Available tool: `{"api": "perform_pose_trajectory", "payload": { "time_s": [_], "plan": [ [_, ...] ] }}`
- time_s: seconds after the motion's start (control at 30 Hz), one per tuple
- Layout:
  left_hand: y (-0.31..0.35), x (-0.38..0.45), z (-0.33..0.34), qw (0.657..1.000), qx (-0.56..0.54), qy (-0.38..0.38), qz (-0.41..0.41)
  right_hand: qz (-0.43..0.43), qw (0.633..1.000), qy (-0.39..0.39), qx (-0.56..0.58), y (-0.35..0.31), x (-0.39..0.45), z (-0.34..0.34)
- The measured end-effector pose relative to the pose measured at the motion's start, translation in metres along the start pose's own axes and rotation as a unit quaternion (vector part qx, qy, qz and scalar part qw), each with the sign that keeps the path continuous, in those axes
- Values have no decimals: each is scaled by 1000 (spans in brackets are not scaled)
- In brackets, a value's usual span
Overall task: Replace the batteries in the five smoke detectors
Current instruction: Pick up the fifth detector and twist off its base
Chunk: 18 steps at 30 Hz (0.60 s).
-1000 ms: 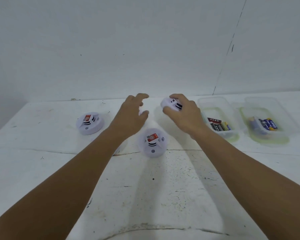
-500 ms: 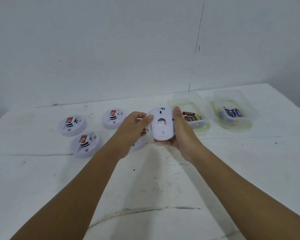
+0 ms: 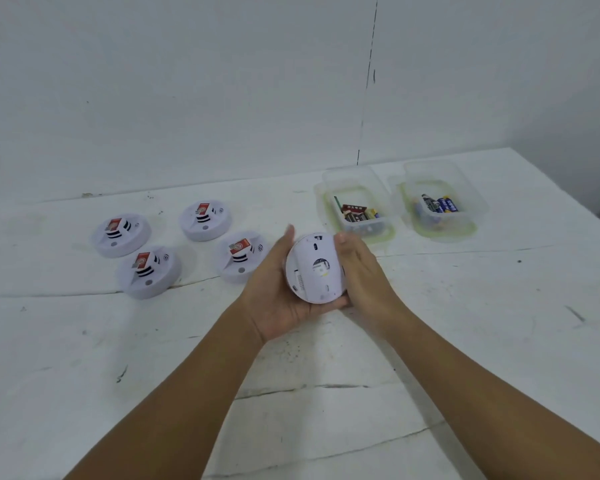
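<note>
A white round smoke detector [image 3: 314, 268] is held above the table with its flat back side facing me. My left hand [image 3: 274, 299] cups it from the left and below. My right hand [image 3: 361, 275] grips its right edge, thumb on the rim. Several other white detectors lie face up on the table to the left, each with a red label: one [image 3: 122, 233] at far left, one [image 3: 149, 271] in front of it, one [image 3: 205, 220] further back, and one [image 3: 241, 256] just left of my left hand.
Two clear plastic tubs stand at the back right of the white table [image 3: 465, 323]. The nearer tub [image 3: 355, 206] holds dark and yellow batteries; the right tub [image 3: 440, 199] holds blue batteries. A white wall runs behind the table.
My right hand lifted a detector off the table and turned it back side up. My left hand came under it, and both hands drew it nearer to me.
</note>
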<state>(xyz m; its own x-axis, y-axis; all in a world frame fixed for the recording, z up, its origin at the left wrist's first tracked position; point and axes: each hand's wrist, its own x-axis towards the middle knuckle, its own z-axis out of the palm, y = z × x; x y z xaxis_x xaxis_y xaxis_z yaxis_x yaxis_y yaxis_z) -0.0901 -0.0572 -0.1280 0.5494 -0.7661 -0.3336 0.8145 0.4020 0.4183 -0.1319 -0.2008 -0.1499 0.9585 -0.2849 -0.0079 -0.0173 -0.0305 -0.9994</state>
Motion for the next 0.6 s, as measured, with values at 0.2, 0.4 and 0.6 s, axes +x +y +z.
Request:
{"api": "perform_pose_trajectory", "payload": {
  "time_s": [0.2, 0.4, 0.6],
  "plan": [
    [-3, 8, -13, 998, 3, 26, 62, -104, 985, 89, -106, 30, 0, -5],
    [-4, 9, -19, 999, 8, 7, 50, -236, 942, 107, -215, 26, -14, 0],
    [-6, 7, -14, 998, 14, 25, 58, -253, 932, 78, -248, 25, -17, 0]
  ]
}}
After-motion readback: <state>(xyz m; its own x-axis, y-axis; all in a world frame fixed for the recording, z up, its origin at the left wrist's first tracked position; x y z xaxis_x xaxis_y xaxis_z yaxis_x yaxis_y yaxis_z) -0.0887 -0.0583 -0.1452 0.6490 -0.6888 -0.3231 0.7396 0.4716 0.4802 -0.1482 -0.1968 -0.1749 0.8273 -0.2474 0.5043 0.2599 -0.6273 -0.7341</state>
